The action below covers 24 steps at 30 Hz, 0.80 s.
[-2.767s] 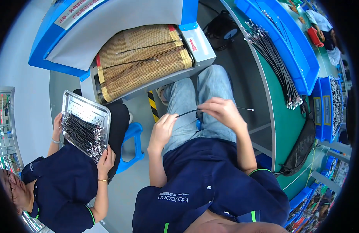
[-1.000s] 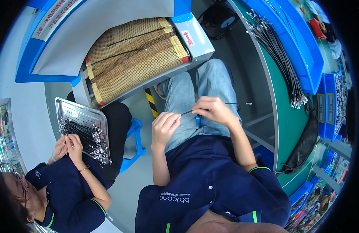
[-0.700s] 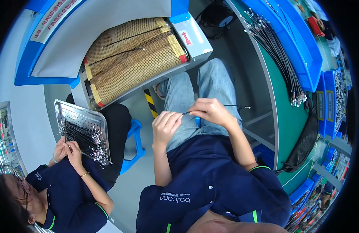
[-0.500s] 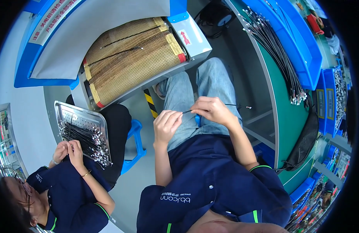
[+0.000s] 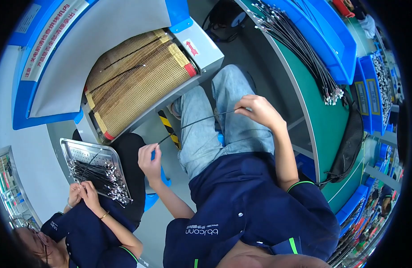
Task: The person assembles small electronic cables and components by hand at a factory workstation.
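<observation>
A thin black cable (image 5: 199, 120) stretches across my lap, pulled nearly straight between my two hands. My left hand (image 5: 150, 163) pinches its lower-left end, out past my knee. The other end sits between the fingertips of my right hand (image 5: 259, 110), above my right thigh. Ahead and to the left, a tan mesh conveyor belt (image 5: 141, 96) carries a black cable (image 5: 119, 77) and another cable (image 5: 130, 52), lying apart from each other. Neither hand touches the belt.
At left, a co-worker's hands (image 5: 83, 194) hold a cable over a perforated metal tray (image 5: 90, 149) of black cables. A green bench (image 5: 310, 100) on the right bears a cable bundle (image 5: 299, 53), a blue bin (image 5: 337, 44) and a black pouch (image 5: 348, 147).
My hands have spread apart, left hand moving left and down, right hand slightly right and up. The cable is now drawn out between them. The whole view has shifted slightly.
</observation>
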### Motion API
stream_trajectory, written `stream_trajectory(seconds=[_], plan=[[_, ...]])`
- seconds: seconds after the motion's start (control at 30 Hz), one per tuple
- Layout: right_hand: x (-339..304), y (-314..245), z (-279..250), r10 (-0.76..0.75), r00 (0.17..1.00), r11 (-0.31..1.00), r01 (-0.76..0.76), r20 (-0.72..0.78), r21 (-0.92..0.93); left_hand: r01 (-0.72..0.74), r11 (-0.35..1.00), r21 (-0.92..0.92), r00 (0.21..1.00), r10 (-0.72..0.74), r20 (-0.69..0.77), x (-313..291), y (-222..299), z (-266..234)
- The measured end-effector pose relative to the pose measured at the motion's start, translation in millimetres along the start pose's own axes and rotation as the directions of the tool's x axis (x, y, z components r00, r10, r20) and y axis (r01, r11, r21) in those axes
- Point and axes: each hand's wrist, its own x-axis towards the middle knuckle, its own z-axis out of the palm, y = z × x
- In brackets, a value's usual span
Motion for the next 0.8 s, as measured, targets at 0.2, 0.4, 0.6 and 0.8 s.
stream_trajectory(seconds=[0.2,0.4,0.6,0.8], plan=[[-1.7,-7.1,-7.2,0.026,0.991,0.986,-0.004,-0.130,0.168,-0.013,1.000,0.008,1.000,0.013,-0.014,1.1,3.1,-2.8],[0.8,-3.8,-12.1,-0.039,0.985,0.985,0.066,-0.171,0.160,0.005,1.000,0.012,0.999,-0.004,-0.035,2.8,5.6,-5.7],[-2.3,5.0,-1.6,-0.043,0.975,0.976,0.087,-0.218,0.198,0.011,0.999,0.032,0.999,-0.010,-0.034,-0.6,4.4,-5.1],[-6.5,13.6,2.8,-0.054,0.977,0.975,0.096,-0.207,0.198,0.006,0.999,0.033,1.000,-0.005,-0.030,-1.8,3.3,0.0]])
